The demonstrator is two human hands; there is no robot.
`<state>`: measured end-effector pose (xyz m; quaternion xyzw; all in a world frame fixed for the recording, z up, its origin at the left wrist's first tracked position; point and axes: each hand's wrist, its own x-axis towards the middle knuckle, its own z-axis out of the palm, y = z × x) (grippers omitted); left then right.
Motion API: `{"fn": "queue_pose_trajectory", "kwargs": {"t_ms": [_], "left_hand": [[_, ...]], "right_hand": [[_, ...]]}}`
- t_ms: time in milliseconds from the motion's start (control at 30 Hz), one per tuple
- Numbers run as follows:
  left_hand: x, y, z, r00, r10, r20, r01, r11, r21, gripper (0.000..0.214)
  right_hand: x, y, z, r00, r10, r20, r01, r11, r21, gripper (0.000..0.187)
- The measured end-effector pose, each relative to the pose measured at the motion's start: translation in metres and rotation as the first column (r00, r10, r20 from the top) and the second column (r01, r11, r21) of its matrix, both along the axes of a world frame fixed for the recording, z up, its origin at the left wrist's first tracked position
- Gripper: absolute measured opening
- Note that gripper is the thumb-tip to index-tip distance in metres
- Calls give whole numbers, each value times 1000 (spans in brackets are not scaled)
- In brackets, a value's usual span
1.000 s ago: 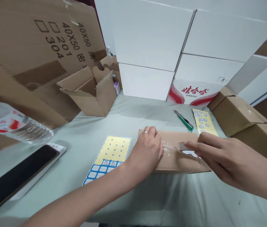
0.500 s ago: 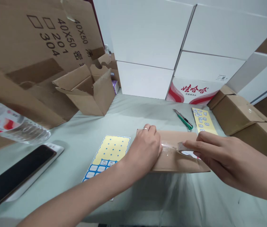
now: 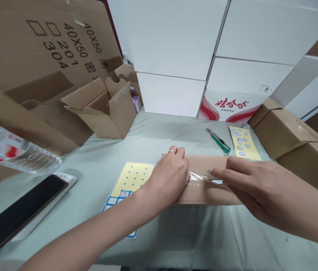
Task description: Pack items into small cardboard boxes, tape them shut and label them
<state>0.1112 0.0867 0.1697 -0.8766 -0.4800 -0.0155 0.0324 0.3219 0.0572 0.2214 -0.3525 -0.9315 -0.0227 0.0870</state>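
A flat brown cardboard box (image 3: 204, 190) lies on the pale green table (image 3: 153, 135) in front of me. My left hand (image 3: 171, 177), a ring on one finger, presses down on the box's left end with fingers curled, pinning the loose end of clear tape (image 3: 195, 177). My right hand (image 3: 243, 180) grips a roll of clear tape (image 3: 214, 177) on top of the box, just right of the left hand. A short stretch of tape runs between the two hands.
A yellow and blue sticker sheet (image 3: 129, 184) lies left of the box. A green utility knife (image 3: 219, 141) and a smaller yellow sticker sheet (image 3: 243, 143) lie behind it. An open carton (image 3: 105, 109), a water bottle (image 3: 15, 150), a phone (image 3: 20, 214), taped cartons (image 3: 288, 131) and stacked white boxes (image 3: 176, 49) surround the area.
My right hand has slid the tape roll leftward along the box toward my left hand, so the stretch of tape between them is shorter. The left hand has stayed in place.
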Motion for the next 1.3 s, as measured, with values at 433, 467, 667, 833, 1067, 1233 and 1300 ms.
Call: {"fn": "queue_pose_trajectory", "kwargs": {"t_ms": [433,467,667,833,1067,1233,1300], "left_hand": [[-12,-31,-7,948,-211,239,110,921,374,29],[-9,-39,-15,938,-267,222,165,905,393,35],[4,-61,-47,972,-212,98,171,931,322,74],[8,-61,-46,987,-123,101,92,958,272,88],[7,-63,-50,989,-126,76,99,953,286,68],[5,-64,-44,997,-39,63,22,969,247,71],[5,-65,-39,998,34,48,-44,974,222,76]], "right_hand": [[-20,4,1,995,11,98,-21,995,96,26],[-18,4,2,997,12,82,-18,996,82,27],[29,0,-13,933,-124,-339,50,975,-217,46],[51,0,-47,703,-241,-669,-15,936,-353,25],[42,3,-30,863,-172,-475,78,974,-211,25],[43,3,-26,859,-206,-469,102,966,-238,26],[39,1,-26,851,-213,-480,101,964,-248,27]]}}
